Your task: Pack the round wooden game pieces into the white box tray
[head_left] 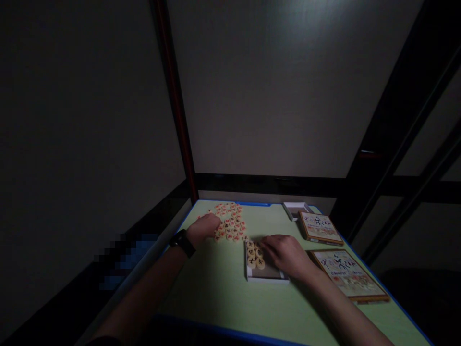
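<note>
Right-hand fingers (271, 243) reach over a tray (267, 273) holding dark-marked round pieces (251, 262).

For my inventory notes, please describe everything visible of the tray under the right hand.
The tray is shallow, rectangular, apparently cardboard, with a pale rim and darker floor. It lies flat, open side up, on the green tabletop. Round pieces lie in rows along its left; its near end is bare. The right grip hides its far right part; contact is unclear.

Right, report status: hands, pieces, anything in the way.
Left hand at loose pieces. Right hand over tray. Dark-marked pieces along tray's left side. Illustrated box close beside right forearm.
</note>
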The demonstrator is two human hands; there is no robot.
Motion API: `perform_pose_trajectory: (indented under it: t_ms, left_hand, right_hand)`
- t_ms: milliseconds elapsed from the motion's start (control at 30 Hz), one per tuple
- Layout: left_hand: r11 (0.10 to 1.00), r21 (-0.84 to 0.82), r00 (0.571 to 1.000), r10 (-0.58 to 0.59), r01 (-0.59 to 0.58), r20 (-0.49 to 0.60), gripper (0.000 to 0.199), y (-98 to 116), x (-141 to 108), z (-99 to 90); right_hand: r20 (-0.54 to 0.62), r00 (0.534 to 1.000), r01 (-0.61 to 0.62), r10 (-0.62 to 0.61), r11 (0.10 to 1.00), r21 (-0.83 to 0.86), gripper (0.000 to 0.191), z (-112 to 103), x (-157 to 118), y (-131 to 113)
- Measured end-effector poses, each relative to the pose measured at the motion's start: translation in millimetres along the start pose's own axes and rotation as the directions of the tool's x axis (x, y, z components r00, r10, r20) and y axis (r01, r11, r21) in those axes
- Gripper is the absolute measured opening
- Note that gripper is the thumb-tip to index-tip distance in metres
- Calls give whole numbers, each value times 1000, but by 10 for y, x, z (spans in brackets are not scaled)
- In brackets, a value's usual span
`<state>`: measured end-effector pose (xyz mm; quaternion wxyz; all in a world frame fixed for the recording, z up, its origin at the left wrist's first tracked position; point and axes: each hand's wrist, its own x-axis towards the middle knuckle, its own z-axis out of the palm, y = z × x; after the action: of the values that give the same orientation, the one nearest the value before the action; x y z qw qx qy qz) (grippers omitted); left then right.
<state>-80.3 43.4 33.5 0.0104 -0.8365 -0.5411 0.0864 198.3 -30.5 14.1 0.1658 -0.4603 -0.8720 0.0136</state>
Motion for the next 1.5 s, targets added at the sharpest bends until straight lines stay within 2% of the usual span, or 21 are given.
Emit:
perform_pose_trajectory:
  t_ms: [267,400,533,733,967,1100,1200,1267,1300,1367,1433,1500]
  left_hand:
    - [996,-60,997,70,-71,-27,22,-6,-47,-22]
    - [987,-105,991,112,-119,-66,26,100,-9,-55]
    - [987,-70,983,133,-142,-123,28,215,83,-60]
    - [987,-50,985,149,-154,-89,32,283,164,-4]
    - [993,-20,991,116,-118,-64,32,363,143,-56]
    - [994,-20,992,101,-103,-77,28,369,160,-101]
    - [993,-48,987,97,-104,-130,24,407,154,-139]
    - [980,-133,969,115,-146,-218,22,482,124,-153]
    - [964,-190,954,128,-184,-273,21,534,100,-153]
    - [914,-290,913,166,-284,-373,22,655,40,-137]
    - [858,-348,872,205,-379,-444,21,773,-27,-107]
    - [811,-391,847,222,-435,-482,19,868,-86,-76]
  right_hand:
    - [-6,1000,2,-2,1000,-14,29,22,11,9]
    - [1,1000,0,0,1000,-7,28,30,10,11]
    - [2,1000,3,-3,1000,5,29,33,7,17]
    - [4,1000,-5,5,1000,-24,29,30,8,17]
    - [12,1000,-1,1,1000,-20,28,43,7,19]
    - [-3,1000,0,0,999,36,29,25,2,13]
    - [-79,995,-43,62,974,223,29,48,14,21]
    - [-153,975,-77,160,893,444,25,103,38,44]
    - [-168,963,-79,211,816,572,22,138,54,60]
    - [-122,958,-57,260,587,808,36,210,85,97]
    - [-28,977,-45,213,328,944,55,263,109,125]
    - [37,991,-59,132,162,985,58,288,122,138]
